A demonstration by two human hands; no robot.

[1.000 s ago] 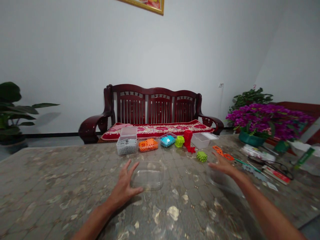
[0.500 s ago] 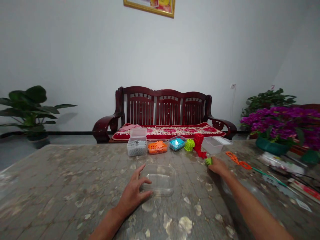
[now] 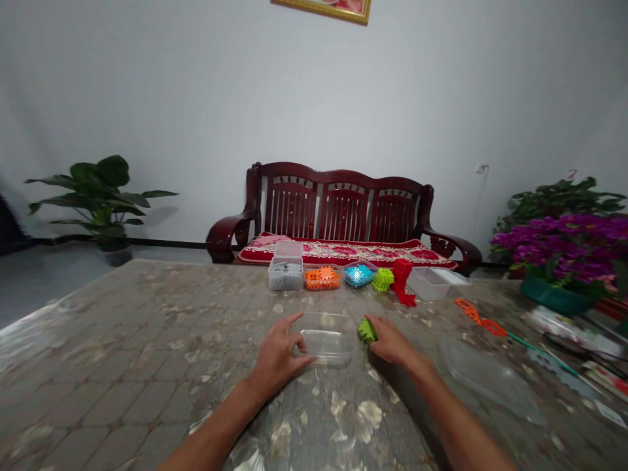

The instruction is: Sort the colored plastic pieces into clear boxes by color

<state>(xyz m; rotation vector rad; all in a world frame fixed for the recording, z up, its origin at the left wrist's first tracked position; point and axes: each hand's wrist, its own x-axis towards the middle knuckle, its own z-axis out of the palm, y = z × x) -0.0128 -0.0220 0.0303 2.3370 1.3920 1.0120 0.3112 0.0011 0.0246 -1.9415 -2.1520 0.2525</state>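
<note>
A clear plastic container [image 3: 321, 356] lies in front of me on the patterned tablecloth. My left hand [image 3: 282, 350] is at its left end, fingers spread and thumb apart, seemingly touching the rim. Just off the container's right side, my right hand [image 3: 390, 340] grips a green toy block [image 3: 366, 330] with a notched outline. Behind them stand a box of grey pieces [image 3: 285, 275], a tub of orange blocks [image 3: 322, 278] and a tub of blue blocks [image 3: 360, 275]. A yellow-green notched block [image 3: 383, 280] and joined red blocks [image 3: 401, 278] stand beside these.
An open clear box [image 3: 429, 284] stands at the back right. A transparent lid [image 3: 490, 376] lies right of my right arm. Farther right are orange linked pieces [image 3: 481, 318], a green stick [image 3: 527, 343] and a pot of purple flowers [image 3: 564, 252]. A wooden bench [image 3: 343, 209] is beyond the table.
My right hand has come left and nearer with the green toy block, from beside the red blocks to the container's right side. My left hand stays at the container. The view has shifted slightly.
</note>
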